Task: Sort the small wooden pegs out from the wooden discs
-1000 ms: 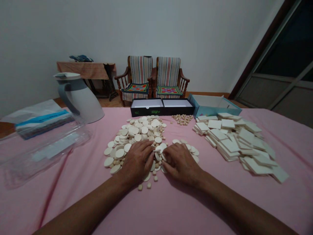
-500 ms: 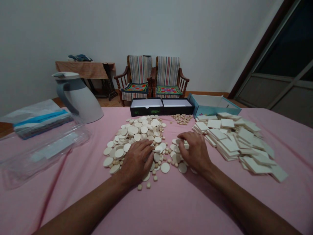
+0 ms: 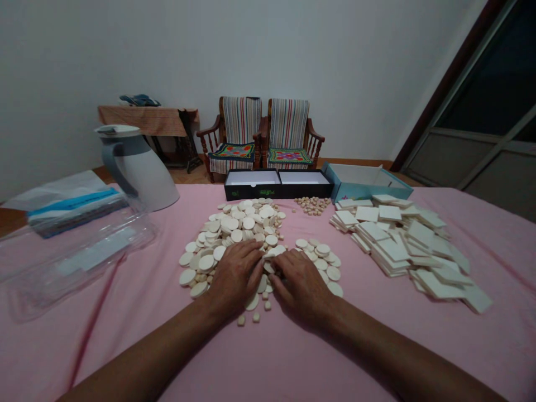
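Head view, as I watch it from my remote seat, shows the left hand (image 3: pixel 237 273) palm down on the near side of a broad heap of round, off-white, wooden-looking discs (image 3: pixel 230 223), and the right hand (image 3: pixel 302 285) curled at the heap's right edge. The left fingers lie close together with the thumb a little apart; the right fingers bend downward, their tips hidden, so I cannot tell whether either set is clamped on a disc. I judge that the left hand rests there to steady the heap, leaving the right free to pick among the pieces. A smaller patch of pale round discs (image 3: pixel 321 250) lies just beyond the right hand, apart from the heap, probably to keep the shapes separate. Likewise, small tan wooden cubes (image 3: pixel 312 205) sit grouped before a black two-compartment box with white lining (image 3: pixel 251 191), and flat white square tiles (image 3: pixel 389 251) spread near a light-blue open box (image 3: pixel 368 190). All this stands on a table (image 3: pixel 268 363) draped in creased pink cloth, with a grey-and-white pitcher (image 3: pixel 146 173) and a clear plastic tray (image 3: pixel 94 251) at left. Behind, two wooden armchairs with striped covers (image 3: pixel 242 120) face me against a plain pale wall (image 3: pixel 268 44).
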Demonstrator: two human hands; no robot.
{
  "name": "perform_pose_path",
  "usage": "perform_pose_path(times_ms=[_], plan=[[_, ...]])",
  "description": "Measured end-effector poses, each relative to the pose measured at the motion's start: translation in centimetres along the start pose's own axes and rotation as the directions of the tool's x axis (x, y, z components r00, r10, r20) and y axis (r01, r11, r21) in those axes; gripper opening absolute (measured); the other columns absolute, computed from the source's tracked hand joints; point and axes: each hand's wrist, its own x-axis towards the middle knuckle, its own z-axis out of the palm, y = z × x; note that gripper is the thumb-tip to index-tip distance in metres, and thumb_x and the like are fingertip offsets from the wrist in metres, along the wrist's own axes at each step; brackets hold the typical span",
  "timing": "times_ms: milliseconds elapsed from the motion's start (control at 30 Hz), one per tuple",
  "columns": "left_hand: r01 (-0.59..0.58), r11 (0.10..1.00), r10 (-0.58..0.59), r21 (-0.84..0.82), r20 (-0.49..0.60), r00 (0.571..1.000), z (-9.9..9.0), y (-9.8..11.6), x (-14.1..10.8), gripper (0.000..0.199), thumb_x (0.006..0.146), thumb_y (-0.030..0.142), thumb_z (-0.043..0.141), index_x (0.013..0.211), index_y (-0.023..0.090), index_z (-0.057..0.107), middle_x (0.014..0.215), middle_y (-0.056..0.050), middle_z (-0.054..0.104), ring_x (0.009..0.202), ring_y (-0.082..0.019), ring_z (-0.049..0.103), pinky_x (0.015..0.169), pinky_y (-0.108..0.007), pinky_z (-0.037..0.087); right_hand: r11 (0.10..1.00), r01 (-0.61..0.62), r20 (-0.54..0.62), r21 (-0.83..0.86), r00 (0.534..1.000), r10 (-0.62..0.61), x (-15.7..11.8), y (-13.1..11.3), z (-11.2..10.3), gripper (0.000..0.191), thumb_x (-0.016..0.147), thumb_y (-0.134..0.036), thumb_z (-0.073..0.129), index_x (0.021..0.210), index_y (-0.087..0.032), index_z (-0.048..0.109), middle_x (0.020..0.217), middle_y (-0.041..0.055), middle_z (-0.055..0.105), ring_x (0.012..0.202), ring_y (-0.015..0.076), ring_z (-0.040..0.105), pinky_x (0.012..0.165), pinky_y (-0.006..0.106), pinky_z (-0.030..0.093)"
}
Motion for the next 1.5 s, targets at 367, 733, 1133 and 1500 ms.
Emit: perform_pose_path(times_ms=[367,733,1133,1500], plan=[[-0.010,1.000,0.010,0.014,0.003,1.000,0.2,-0.2,-0.2,0.014,0.090,0.017,0.051,0.095,0.015,0.064,0.111,-0.013,0.068,0.108,-0.027,0.061,0.094,-0.050,0.048,0.961,-0.251,-0.254,-0.118,0.943,0.215,1.0,5.6,-4.5,0.009,0.079,-0.023,0.056,0.071,-0.019,0.052,0.069,0.0020,0.056,0.069,0.0185,0.049,0.069,0.033,0.031],[0.025,1.000,-0.025,0.005,-0.014,1.000,0.1,-0.2,-0.2,0.015,0.089,0.018,0.052,0.101,0.015,0.060,0.110,-0.012,0.068,0.105,-0.027,0.061,0.091,-0.049,0.050,0.983,-0.132,-0.055,-0.126,0.991,0.126,0.5,3.8,-1.7,0.006,0.078,-0.021,0.062,0.083,-0.019,0.063,0.089,0.0079,0.061,0.091,0.0244,0.047,0.079,0.037,0.032],[0.123,0.992,-0.124,-0.015,-0.022,0.992,0.1,-0.1,-0.3,0.021,0.085,0.017,0.055,0.106,0.014,0.058,0.106,-0.012,0.067,0.100,-0.026,0.061,0.092,-0.049,0.048,0.965,-0.259,0.003,-0.043,0.966,0.259,1.0,3.9,-0.7,0.007,0.079,-0.014,0.054,0.080,-0.018,0.059,0.091,0.0061,0.061,0.092,0.0219,0.046,0.079,0.034,0.031],[-0.067,0.996,0.070,-0.056,0.057,0.996,-0.4,-0.3,0.2,0.023,0.091,0.018,0.052,0.107,0.020,0.068,0.116,-0.010,0.067,0.108,-0.025,0.060,0.097,-0.051,0.042,0.938,-0.329,-0.093,0.109,0.936,0.339,3.2,9.1,-3.2,0.005,0.082,-0.021,0.050,0.083,-0.020,0.055,0.073,0.0013,0.063,0.065,0.0153,0.057,0.061,0.025,0.038]])
